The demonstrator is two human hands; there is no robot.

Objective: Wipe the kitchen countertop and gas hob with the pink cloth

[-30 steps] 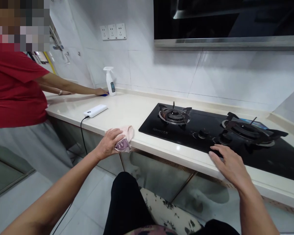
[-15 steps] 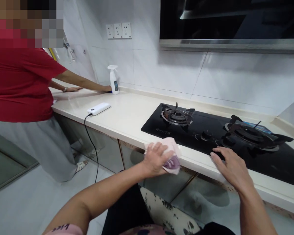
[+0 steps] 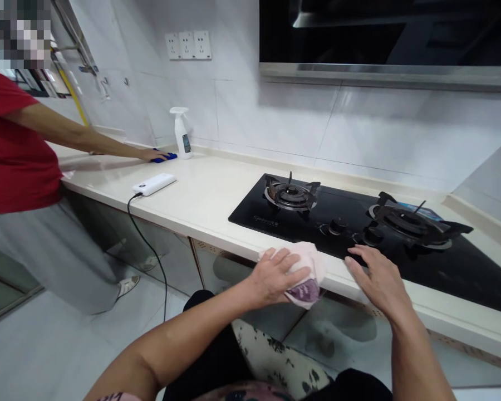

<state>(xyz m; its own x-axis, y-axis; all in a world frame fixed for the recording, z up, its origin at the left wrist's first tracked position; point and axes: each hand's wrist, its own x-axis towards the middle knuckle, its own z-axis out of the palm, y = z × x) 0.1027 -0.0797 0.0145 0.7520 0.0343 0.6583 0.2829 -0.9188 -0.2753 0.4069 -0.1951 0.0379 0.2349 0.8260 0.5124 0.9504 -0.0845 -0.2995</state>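
My left hand (image 3: 275,274) presses a pink cloth (image 3: 309,273) with a purple patch against the front edge of the cream countertop (image 3: 209,195), fingers curled over it. My right hand (image 3: 376,277) lies flat and open on the counter edge just right of the cloth, fingertips at the front rim of the black gas hob (image 3: 442,262). The hob's two knobs (image 3: 338,225) sit just beyond my hands.
Another person in a red top stands at the left, their hand (image 3: 150,154) on a blue cloth (image 3: 163,158) beside a white spray bottle (image 3: 181,133). A white power bank (image 3: 153,184) with a black cable lies on the counter. Range hood (image 3: 384,39) hangs above.
My left hand slid the pink cloth rightward along the counter's front edge until it nearly meets my right hand. The other person's hand drew back from the spray bottle, showing the blue cloth.
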